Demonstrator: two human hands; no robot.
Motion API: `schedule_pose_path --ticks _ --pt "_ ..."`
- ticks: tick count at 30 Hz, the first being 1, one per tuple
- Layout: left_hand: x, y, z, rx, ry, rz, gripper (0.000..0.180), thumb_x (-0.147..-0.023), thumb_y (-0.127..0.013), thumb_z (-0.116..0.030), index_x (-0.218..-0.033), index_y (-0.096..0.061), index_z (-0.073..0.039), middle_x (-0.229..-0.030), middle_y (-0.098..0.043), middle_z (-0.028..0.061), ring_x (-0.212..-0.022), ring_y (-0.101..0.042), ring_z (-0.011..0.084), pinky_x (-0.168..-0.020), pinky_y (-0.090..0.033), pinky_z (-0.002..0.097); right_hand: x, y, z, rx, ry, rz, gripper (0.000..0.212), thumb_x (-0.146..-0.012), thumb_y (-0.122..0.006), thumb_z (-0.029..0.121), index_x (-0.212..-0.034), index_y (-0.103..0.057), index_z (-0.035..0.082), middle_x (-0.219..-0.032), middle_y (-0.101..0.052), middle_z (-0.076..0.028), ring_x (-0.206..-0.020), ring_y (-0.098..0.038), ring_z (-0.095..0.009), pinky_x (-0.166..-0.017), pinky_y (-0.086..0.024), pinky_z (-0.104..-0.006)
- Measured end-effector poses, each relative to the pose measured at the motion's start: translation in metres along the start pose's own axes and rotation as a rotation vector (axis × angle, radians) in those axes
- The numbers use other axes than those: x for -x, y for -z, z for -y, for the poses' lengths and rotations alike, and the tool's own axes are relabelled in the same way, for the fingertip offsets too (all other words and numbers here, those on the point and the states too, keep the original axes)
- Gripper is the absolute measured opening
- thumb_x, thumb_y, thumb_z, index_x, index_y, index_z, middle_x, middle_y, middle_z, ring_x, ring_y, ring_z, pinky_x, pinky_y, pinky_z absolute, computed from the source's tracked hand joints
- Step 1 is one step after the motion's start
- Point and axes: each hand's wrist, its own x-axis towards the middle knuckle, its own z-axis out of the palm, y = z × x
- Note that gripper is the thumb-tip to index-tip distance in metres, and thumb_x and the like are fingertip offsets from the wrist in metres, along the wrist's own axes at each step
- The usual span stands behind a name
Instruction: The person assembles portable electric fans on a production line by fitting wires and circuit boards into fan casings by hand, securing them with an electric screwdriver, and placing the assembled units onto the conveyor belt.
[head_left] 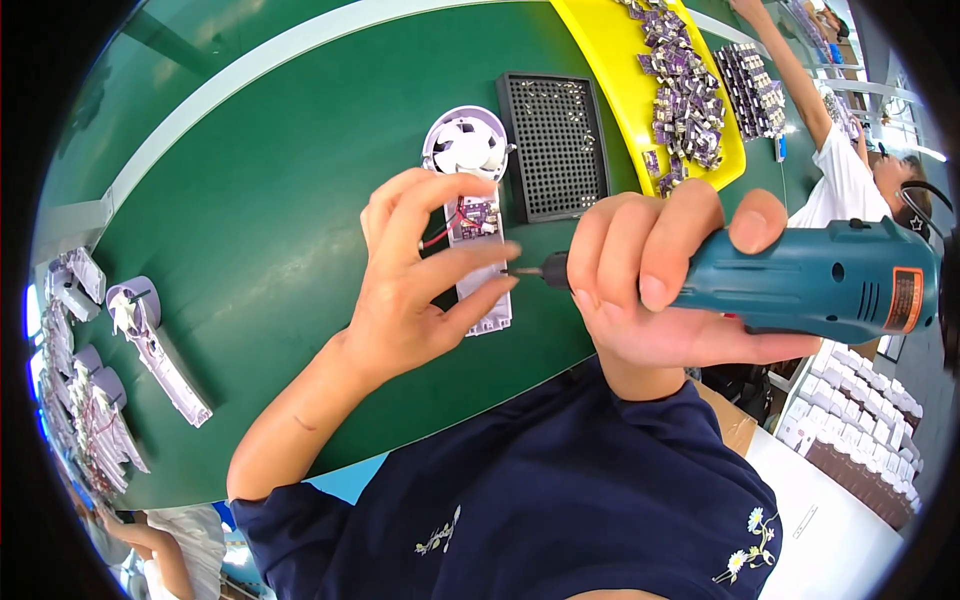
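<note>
Screwdriver (790, 285) bears orange label (906, 300).

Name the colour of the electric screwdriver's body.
The electric screwdriver has a teal body, seen best in the head view.

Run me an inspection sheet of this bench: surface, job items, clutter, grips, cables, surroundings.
Surface: green table, pale rail along the far side.
Job items: open fan; teal power screwdriver; black grid tray holding small metal pieces.
Clutter: purple circuit boards heaped in a yellow tray; another fan unit at left.
Grips: left grip open over the fan, thumb and forefinger apart near the bit; right grip closed around the screwdriver.
Cables: red and black wires at the fan; black cord near the screwdriver's rear, connection unclear.
Surroundings: co-worker in white at right; another person's arm lower left.
</note>
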Motion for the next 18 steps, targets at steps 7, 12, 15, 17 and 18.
schedule_pose_path --ticks 7,12,15,17,18 --pt "-0.008 0.005 0.007 0.086 0.196 -0.081 0.059 -0.062 -0.088 -0.008 -0.118 -0.068 -0.014 -0.128 -0.051 0.0103 -0.113 -0.05 0.0321 -0.096 -0.042 0.0408 0.001 -0.004 -0.007 0.177 0.124 0.005 0.083 -0.084 -0.048 0.084 -0.131 -0.045 0.015 -0.085 -0.053 -0.008 -0.055 -0.051 -0.02 -0.05 -0.045 -0.0359" --pt "-0.006 0.009 0.012 -0.095 0.105 -0.02 0.044 -0.064 -0.086 -0.005 -0.106 -0.073 -0.01 -0.123 -0.053 0.009 -0.102 -0.052 0.0285 -0.089 -0.044 0.039 0.0 0.001 -0.018 0.204 0.134 0.025 0.088 -0.083 -0.044 0.087 -0.131 -0.044 0.013 -0.086 -0.052 -0.01 -0.056 -0.05 -0.021 -0.051 -0.044 -0.0373" --pt "-0.007 0.004 0.011 -0.121 0.098 -0.058 0.033 -0.065 -0.085 -0.004 -0.096 -0.075 -0.009 -0.12 -0.054 0.0087 -0.1 -0.052 0.0276 -0.084 -0.045 0.0389 0.001 0.003 -0.02 0.208 0.139 0.026 0.09 -0.082 -0.043 0.088 -0.13 -0.044 0.012 -0.086 -0.052 -0.01 -0.056 -0.05 -0.022 -0.051 -0.044 -0.0373" --pt "-0.005 0.004 0.011 -0.125 0.103 -0.074 0.028 -0.065 -0.084 -0.003 -0.091 -0.076 -0.008 -0.119 -0.055 0.0088 -0.099 -0.052 0.0278 -0.083 -0.046 0.0384 0.002 0.002 -0.021 0.216 0.14 0.015 0.09 -0.082 -0.043 0.088 -0.13 -0.044 0.012 -0.086 -0.052 -0.01 -0.056 -0.05 -0.022 -0.051 -0.044 -0.0374" --pt "-0.004 0.004 0.011 -0.124 0.106 -0.074 0.028 -0.065 -0.084 -0.003 -0.091 -0.076 -0.008 -0.119 -0.055 0.0088 -0.099 -0.052 0.0278 -0.083 -0.046 0.0384 0.002 0.001 -0.022 0.216 0.141 0.016 0.09 -0.082 -0.043 0.089 -0.13 -0.044 0.012 -0.086 -0.052 -0.01 -0.056 -0.05 -0.022 -0.051 -0.044 -0.0374"
